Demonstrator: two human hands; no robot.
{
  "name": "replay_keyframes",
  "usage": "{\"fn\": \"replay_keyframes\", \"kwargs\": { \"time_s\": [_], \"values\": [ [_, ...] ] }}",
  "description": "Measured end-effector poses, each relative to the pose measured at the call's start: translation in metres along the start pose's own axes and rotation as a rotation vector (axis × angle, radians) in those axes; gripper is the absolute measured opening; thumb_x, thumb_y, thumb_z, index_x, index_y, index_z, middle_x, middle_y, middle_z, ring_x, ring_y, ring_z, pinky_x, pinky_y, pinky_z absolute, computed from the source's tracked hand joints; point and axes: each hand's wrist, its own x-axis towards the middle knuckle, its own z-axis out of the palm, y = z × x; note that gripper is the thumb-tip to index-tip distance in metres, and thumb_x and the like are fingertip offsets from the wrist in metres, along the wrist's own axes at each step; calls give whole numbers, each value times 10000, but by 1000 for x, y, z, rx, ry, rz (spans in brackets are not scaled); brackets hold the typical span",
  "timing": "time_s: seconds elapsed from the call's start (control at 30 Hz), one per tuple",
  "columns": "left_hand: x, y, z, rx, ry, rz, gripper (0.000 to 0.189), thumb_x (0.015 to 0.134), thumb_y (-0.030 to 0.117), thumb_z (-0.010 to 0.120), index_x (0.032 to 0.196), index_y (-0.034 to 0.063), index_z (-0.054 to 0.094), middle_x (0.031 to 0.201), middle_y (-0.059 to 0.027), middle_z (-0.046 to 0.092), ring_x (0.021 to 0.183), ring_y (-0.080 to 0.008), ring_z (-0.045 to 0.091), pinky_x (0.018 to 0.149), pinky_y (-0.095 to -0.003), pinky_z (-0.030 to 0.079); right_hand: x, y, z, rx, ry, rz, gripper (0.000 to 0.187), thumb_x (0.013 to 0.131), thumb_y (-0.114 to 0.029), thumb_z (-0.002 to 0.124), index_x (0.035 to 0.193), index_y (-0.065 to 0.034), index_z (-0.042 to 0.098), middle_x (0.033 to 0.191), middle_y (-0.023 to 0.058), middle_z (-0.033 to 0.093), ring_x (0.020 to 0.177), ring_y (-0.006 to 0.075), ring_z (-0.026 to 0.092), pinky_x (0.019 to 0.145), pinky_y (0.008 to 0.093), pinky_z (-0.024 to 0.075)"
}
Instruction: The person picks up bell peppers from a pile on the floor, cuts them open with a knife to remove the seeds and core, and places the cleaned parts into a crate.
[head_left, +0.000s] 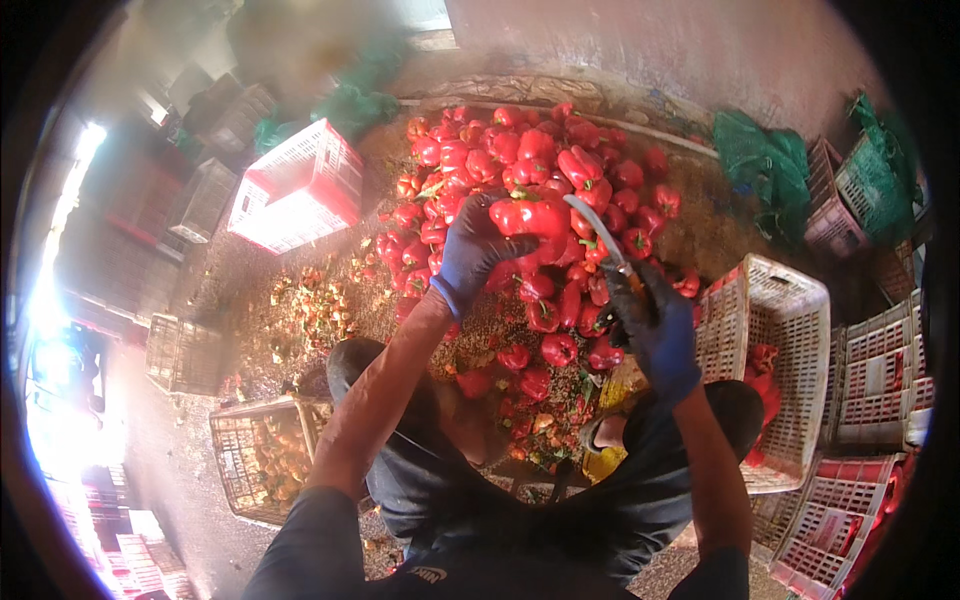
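Observation:
My left hand (480, 247), in a dark glove with a blue cuff, is shut on a red bell pepper (521, 217) held over a large heap of red bell peppers (517, 150). In my gloved right hand (652, 315) is a knife with a curved blade (600, 225) and an orange-brown handle (636, 281). The blade's tip points up and left, close to the right end of the held pepper; whether they touch I cannot tell. Part of the handle is hidden by my fingers. Loose peppers lie on the wet floor below both hands.
A white plastic crate (787, 300) with some red peppers stands by my right knee. Left of me, a slatted crate (255, 450) holds pepper scraps, and more scraps (319, 304) litter the floor. A pink-white crate (300, 187) stands beyond them. Green netting (761, 165) lies near the wall.

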Motion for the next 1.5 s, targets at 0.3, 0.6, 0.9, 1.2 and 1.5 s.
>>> {"fn": "replay_keyframes", "kwargs": {
  "time_s": [0.3, 0.6, 0.9, 1.2, 1.5],
  "values": [
    [-21, 5, 21, 122, 124, 128, 658, 702, -36, 893, 1227, 70, 511, 1183, -40, 605, 1115, -161, 606, 964, -346, 556, 4, 26, 30, -222, 50, -240, 177, 1001, -178, 666, 1133, -61, 678, 673, -12, 542, 615, 46, 480, 541, 267, 410],
    [-18, 34, -29, -331, 204, 46, 551, 830, -11, 752, 1322, 3, 505, 1190, -126, 685, 1034, -230, 700, 921, -384, 585, -2, 37, 41, 11, -50, 176, 243, 997, -133, 643, 1236, -94, 656, 896, 11, 701, 686, 98, 644, 575, 263, 528],
    [-57, 15, 15, -324, -15, -182, 634, 808, -63, 764, 1359, 21, 461, 1276, -122, 627, 1114, -239, 671, 961, -388, 568, 39, 51, 52, -30, 99, -379, 516, 925, -89, 735, 1404, -65, 546, 1213, 48, 633, 1068, 109, 608, 764, 244, 544],
    [-56, 2, 21, 34, -134, -110, 680, 852, 7, 794, 1424, 25, 427, 1389, -118, 533, 1273, -227, 554, 1039, -390, 535, 26, 34, 45, 81, -225, -123, 568, 893, -104, 763, 1402, -9, 531, 1361, 76, 597, 1185, 148, 589, 1001, 322, 501],
    [-52, 10, 5, -302, -314, -151, 588, 955, 294, 704, 1412, 15, 463, 1304, -138, 600, 1191, -252, 609, 1022, -415, 509, 18, 61, 28, -327, -184, -769, 553, 776, 55, 783, 1288, -60, 609, 1276, 135, 633, 1108, 303, 648, 978, 371, 498]
  ]
}}
